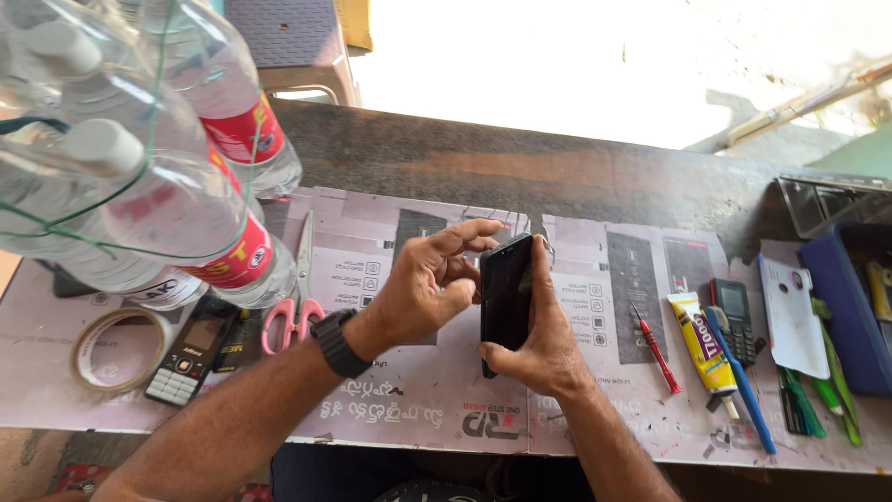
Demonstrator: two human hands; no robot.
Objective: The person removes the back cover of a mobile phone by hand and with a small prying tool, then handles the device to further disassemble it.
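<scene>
Black and glossy, the smartphone (pixel 506 297) stands on edge above the printed paper sheets (pixel 409 390) covering the workbench (pixel 557 172), gripped between both hands at the middle of the bench. It looks whole from here; no cover or part lies removed beside it, so the work seems barely begun, though its far side is hidden. The right hand (pixel 544 344) is clamped round the lower body, thumb in front, fingers behind. The left hand (pixel 427 288), half curled, presses fingertips against the upper edge, index finger raised. A red screwdriver (pixel 656 349), yellow glue tube (pixel 701 344) and pink-handled scissors (pixel 295 307) lie untouched nearby.
</scene>
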